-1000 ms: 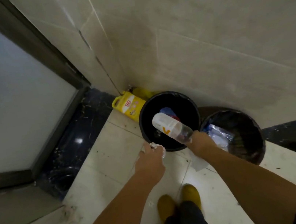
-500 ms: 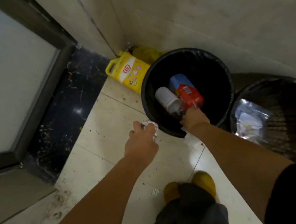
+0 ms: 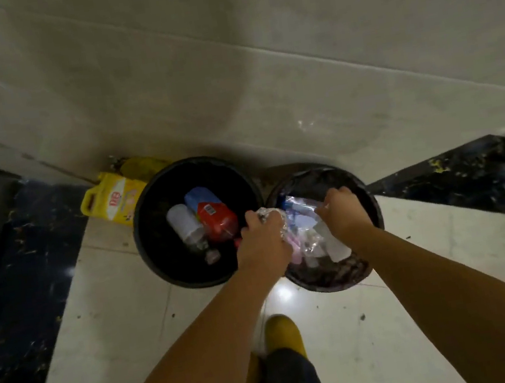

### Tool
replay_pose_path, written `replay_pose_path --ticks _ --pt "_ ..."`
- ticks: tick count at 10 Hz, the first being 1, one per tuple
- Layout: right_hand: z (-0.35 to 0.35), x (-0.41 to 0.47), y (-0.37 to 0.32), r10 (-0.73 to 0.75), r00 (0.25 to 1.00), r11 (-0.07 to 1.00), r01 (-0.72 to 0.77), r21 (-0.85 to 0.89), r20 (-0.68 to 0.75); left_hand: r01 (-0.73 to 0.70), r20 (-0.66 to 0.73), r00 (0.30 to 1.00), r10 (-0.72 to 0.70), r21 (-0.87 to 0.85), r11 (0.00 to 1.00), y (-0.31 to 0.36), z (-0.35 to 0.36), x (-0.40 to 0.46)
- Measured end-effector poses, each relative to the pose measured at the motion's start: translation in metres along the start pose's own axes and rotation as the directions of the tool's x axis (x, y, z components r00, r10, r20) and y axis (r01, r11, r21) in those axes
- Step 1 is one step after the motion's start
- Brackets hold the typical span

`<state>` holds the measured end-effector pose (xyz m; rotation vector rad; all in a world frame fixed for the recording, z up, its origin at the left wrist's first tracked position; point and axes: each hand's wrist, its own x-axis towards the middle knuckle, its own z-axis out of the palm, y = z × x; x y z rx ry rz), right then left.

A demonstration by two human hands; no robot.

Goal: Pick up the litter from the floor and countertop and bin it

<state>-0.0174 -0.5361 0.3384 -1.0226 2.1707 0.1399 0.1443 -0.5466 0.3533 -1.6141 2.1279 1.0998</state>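
Two black-lined bins stand against the wall. The left bin (image 3: 149, 213) holds a clear plastic bottle (image 3: 185, 227) and a red and blue carton (image 3: 216, 221). The right bin (image 3: 374, 206) holds clear plastic wrap (image 3: 300, 204) and pale scraps. My left hand (image 3: 262, 244) is between the two rims, shut on a crumpled silvery wad (image 3: 273, 217). Over the right bin, my right hand (image 3: 343, 215) is closed, and a white paper scrap (image 3: 334, 246) hangs under it.
A yellow jug (image 3: 112, 205) leans in the corner left of the bins. Dark marble strips run along the left (image 3: 11, 276) and right (image 3: 455, 174). My yellow shoes (image 3: 282, 331) stand on the pale tiles just behind the bins.
My right hand let the bottle go into the left bin and moved over the right bin. My left hand carried the wad rightward to between the rims.
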Motion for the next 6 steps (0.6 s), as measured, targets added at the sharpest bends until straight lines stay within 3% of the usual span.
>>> replay_pose_path --ticks 1,2,4,5,6 --pt "0.020 0.024 0.049 0.079 0.997 0.996 -0.078 0.054 -0.023 -0.039 0.019 0.999 0.040 -0.063 0.997 0.038 0.058 0.034" --pt "0.065 0.059 0.089 0.065 0.998 0.994 -0.066 0.085 0.018 -0.006 0.072 0.997 0.009 -0.051 0.999 0.039 0.120 0.075" --pt "0.160 0.125 0.133 0.058 0.988 0.996 -0.067 0.056 0.146 0.055 0.272 0.961 -0.059 0.022 0.998 -0.005 0.207 0.154" --pt "0.171 0.130 0.135 0.031 0.974 0.999 -0.034 0.011 0.225 0.069 0.325 0.942 -0.078 0.041 0.997 -0.010 0.216 0.166" --pt "0.154 0.116 0.128 -0.009 0.973 0.997 0.028 -0.076 0.232 0.074 0.326 0.944 -0.051 -0.059 0.996 -0.003 0.191 0.143"
